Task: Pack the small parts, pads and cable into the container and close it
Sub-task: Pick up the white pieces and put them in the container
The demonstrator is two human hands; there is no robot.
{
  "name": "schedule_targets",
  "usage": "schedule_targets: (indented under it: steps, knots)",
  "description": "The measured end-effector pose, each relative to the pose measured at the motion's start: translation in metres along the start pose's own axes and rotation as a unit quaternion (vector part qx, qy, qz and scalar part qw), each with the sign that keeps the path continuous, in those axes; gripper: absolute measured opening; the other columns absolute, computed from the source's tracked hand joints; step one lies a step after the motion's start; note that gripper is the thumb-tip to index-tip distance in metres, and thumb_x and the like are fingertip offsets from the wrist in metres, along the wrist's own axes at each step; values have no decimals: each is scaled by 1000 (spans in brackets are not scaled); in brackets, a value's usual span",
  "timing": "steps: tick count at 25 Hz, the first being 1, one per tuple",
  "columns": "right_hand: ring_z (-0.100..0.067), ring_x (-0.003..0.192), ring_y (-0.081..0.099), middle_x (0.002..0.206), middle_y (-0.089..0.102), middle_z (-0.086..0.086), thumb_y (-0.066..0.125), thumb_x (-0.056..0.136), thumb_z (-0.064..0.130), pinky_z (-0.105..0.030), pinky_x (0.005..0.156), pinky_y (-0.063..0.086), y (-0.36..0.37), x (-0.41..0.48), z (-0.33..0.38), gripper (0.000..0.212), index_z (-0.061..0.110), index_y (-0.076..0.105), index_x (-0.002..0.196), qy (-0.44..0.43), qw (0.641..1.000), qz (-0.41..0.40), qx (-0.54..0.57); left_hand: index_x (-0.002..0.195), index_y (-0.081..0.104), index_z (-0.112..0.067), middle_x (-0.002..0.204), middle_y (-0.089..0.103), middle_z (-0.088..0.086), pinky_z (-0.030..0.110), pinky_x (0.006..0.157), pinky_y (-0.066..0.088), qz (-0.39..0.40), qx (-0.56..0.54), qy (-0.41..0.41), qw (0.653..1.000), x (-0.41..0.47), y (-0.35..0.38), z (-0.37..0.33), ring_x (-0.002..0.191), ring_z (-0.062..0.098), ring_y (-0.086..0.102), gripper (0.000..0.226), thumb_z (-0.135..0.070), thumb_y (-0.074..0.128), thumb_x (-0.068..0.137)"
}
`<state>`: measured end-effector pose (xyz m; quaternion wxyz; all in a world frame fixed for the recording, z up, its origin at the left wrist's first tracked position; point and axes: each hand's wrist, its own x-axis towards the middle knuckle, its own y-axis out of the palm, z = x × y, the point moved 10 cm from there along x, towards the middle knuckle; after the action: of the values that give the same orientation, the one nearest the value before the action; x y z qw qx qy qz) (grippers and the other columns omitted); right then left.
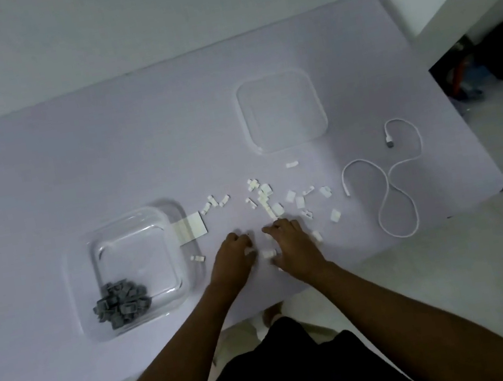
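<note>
We see a lilac counter point(69, 155). Lower left, a clear container point(83, 280) holds grey parts point(122, 302); its lid point(281, 111) lies upper centre. At right sprawls a limp white cable point(387, 186), best coiled. At centre, the left hand point(233, 255) and right hand point(291, 245) curl their fingers over light, hard white parts point(266, 197); whether they pinch any, we cannot tell. 1 thin pad point(194, 224) touches the container and probably lifts best by its edge.

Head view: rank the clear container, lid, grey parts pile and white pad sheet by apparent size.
1. Clear container; nearer the camera, so its lead over the lid is unsure.
2. Lid.
3. Grey parts pile.
4. White pad sheet.
</note>
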<state>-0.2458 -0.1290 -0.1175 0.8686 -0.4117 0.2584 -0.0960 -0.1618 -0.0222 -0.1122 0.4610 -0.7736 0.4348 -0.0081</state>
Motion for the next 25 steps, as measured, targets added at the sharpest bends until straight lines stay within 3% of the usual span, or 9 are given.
schedule_targets:
  steps: [5,7,14,16,22,24,25]
  knots:
    - [-27,113,54,117,65,-8,79,77,13,-38,97,49,1,14,6,44,13,67,120,-66,998,-9,24,92,61,-7,86,63,6,17,63,39,-94,-140,-124,978,1,-24,22,77,16,57,6,-12,57,91]
    - [-26,109,57,112,67,-8,78,76,13,-40,94,50,-4,22,8,41,13,70,116,-75,997,-14,25,88,60,-6,83,63,7,15,60,38,-117,-183,-177,960,-1,-26,34,75,17,56,13,-13,51,95]
    - [-29,109,55,111,67,-10,74,74,14,-38,89,49,-9,31,17,46,12,68,119,-107,994,0,-35,89,63,-3,83,65,14,36,67,51,-130,-281,-246,918,-5,-18,54,75,25,61,25,-22,48,97]
    - [-29,106,55,107,67,-10,73,72,15,-39,88,50,-11,33,15,42,12,69,114,-102,994,-3,-29,93,65,-4,84,66,12,36,65,51,-121,-336,-258,898,-5,-15,52,73,23,60,25,-20,47,98]
    - [-21,105,56,106,69,-7,77,74,16,-32,87,48,-27,37,-3,38,11,70,111,-30,995,6,96,92,69,-5,87,67,12,31,61,49,-102,-499,-288,811,-4,-8,52,74,25,58,27,-11,42,94]
    - [-20,94,63,98,71,-5,79,74,14,-29,82,52,-35,38,-20,30,13,72,104,43,971,-17,236,88,69,-6,86,66,11,31,60,48,-91,-523,-296,794,-3,-5,47,72,24,57,27,-10,43,92]
    - [-19,89,64,95,72,-5,78,77,12,-27,79,53,-38,37,-33,25,14,72,101,97,939,-30,330,87,68,-6,84,66,11,30,58,47,-81,-538,-298,784,-2,-3,41,70,23,56,26,-7,42,89]
